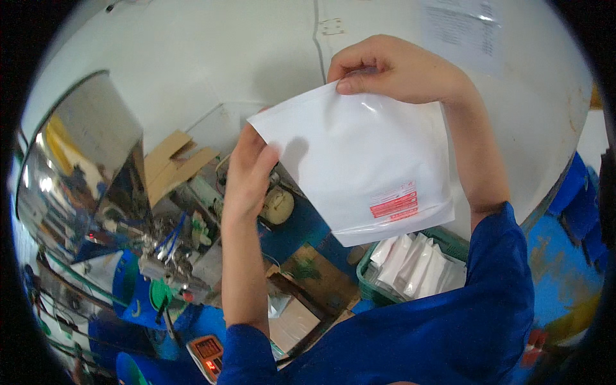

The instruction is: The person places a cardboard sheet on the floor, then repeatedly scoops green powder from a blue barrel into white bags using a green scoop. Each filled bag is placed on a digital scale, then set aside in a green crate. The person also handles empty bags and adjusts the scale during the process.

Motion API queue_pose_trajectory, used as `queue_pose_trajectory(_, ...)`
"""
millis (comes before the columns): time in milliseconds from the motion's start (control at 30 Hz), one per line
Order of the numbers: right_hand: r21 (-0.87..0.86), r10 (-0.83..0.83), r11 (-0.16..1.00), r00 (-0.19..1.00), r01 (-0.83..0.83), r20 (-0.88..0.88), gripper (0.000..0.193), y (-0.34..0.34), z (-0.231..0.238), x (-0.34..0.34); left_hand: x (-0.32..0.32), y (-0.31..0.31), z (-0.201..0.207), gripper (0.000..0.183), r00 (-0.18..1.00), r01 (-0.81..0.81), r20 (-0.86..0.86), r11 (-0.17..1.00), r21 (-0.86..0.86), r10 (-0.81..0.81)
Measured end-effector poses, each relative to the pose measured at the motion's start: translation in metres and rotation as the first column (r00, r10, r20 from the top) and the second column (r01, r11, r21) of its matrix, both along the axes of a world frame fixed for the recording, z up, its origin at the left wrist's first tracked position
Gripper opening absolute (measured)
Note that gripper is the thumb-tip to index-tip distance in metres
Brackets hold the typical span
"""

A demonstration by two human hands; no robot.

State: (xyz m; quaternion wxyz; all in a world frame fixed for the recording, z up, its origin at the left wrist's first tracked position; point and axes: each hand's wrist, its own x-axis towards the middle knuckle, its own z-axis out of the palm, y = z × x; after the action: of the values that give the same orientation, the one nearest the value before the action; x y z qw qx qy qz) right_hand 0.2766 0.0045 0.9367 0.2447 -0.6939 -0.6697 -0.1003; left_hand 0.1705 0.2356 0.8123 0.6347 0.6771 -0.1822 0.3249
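A large white plastic bag with a red printed label near its bottom hangs tilted in front of me, held up by both hands. My right hand pinches its upper edge between thumb and curled fingers. Lower down, my left hand grips the bag at its upper left corner, the thumb over the near face and the fingers mostly hidden behind. The bag looks rather flat; whether anything is inside I cannot tell.
A green basket of white packets stands below the bag. On the left is a shiny metal hopper above a machine with valves. Cardboard flaps, an orange scale and a pale wall are around.
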Motion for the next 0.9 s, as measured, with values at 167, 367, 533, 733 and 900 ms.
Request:
queue_pose_trajectory(167,0.066,-0.036,0.997,0.997,0.031,0.068,0.016,0.02,0.007,-0.038,-0.026,-0.014,0.03,0.013,0.989,-0.074,0.092,0.917,-0.391,0.119)
queue_pose_trajectory(367,0.016,-0.21,0.977,0.974,0.212,-0.082,0.02,0.037,0.008,-0.063,-0.099,0.027,0.037,0.01,0.948,-0.236,0.095,0.87,-0.433,0.305)
queue_pose_trajectory(533,0.064,-0.083,0.993,0.976,0.098,-0.201,0.014,0.06,0.004,-0.084,-0.145,0.045,0.031,0.014,0.92,-0.305,0.105,0.858,-0.413,0.378)
queue_pose_trajectory(733,0.045,0.051,0.998,0.963,-0.04,-0.266,0.018,0.087,0.001,-0.124,-0.224,0.044,0.027,0.014,0.771,-0.529,0.162,0.762,-0.374,0.615)
queue_pose_trajectory(900,0.051,0.266,0.962,0.882,-0.268,-0.389,0.019,0.129,-0.006,-0.158,-0.294,0.046,0.018,0.013,0.658,-0.645,0.116,0.637,-0.422,0.744)
